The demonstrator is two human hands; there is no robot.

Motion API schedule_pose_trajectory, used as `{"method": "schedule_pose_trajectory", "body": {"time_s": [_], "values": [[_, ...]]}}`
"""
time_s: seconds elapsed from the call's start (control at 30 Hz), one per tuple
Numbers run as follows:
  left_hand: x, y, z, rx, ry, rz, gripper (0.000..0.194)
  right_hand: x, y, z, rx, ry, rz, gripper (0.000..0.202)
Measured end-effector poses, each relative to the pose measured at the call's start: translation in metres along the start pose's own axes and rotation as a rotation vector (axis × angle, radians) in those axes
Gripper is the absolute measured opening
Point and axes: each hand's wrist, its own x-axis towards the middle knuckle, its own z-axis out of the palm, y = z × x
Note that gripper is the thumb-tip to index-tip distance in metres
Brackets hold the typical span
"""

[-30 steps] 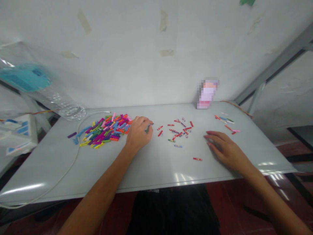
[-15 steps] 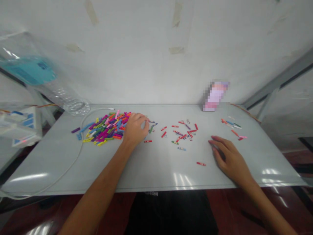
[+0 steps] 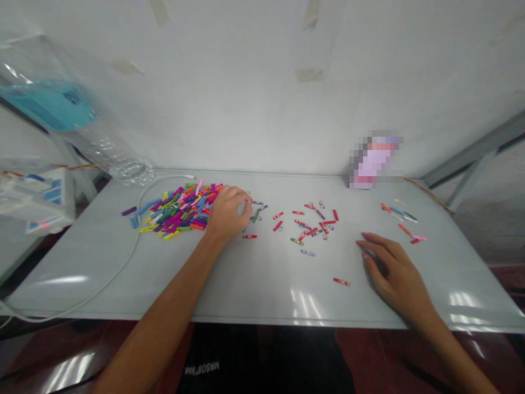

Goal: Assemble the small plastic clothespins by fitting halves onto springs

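My left hand [image 3: 229, 214] is at the right edge of a pile of colourful small clips [image 3: 180, 210], its thumb and forefinger pinched together; what they hold, if anything, is too small to make out. To its right, several mostly red clips [image 3: 314, 232] lie scattered, with a single red clip [image 3: 342, 282] closer to the front edge. My right hand [image 3: 396, 271] rests on the table to the right of them, fingers apart and nothing in them. Beyond it lies a small group of clips [image 3: 404, 213] in orange, blue, green and pink.
On the grey table [image 3: 254, 290], a white cable [image 3: 127, 262] curves around the pile's left side. A clear plastic bag [image 3: 110, 153] hangs at the back left, near a white device [image 3: 49, 197]. A blurred pink object [image 3: 373, 164] leans against the back wall.
The camera view has tilted and shifted slightly, so the table items appear displaced. Both hands stay at about the same places on the table.
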Motion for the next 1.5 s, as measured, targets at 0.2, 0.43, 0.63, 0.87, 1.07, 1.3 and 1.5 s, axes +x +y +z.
{"method": "schedule_pose_trajectory", "body": {"time_s": [0.2,0.43,0.63,0.87,1.07,1.3,1.5], "values": [[-0.004,0.011,0.003,-0.022,-0.071,0.081,0.017,0.0,0.002,0.0,0.006,0.003,-0.001,0.031],[-0.009,0.043,0.003,-0.015,-0.16,0.202,0.03,-0.001,0.002,0.001,0.051,-0.005,0.056,0.03],[-0.01,0.045,0.001,-0.062,-0.299,0.202,0.035,0.0,-0.001,0.001,0.06,0.004,0.066,0.03],[-0.015,0.051,0.0,-0.12,-0.322,0.298,0.033,0.003,-0.012,-0.002,0.051,-0.002,0.064,0.034],[-0.016,0.056,0.006,-0.11,-0.38,0.337,0.029,0.004,-0.014,-0.004,0.047,-0.009,0.083,0.035],[-0.016,0.05,0.008,-0.108,-0.356,0.36,0.028,0.003,-0.009,-0.002,0.06,0.015,0.086,0.031],[-0.018,0.077,0.005,-0.101,-0.362,0.447,0.036,0.0,-0.013,-0.008,-0.057,0.266,-0.051,0.026]]}}
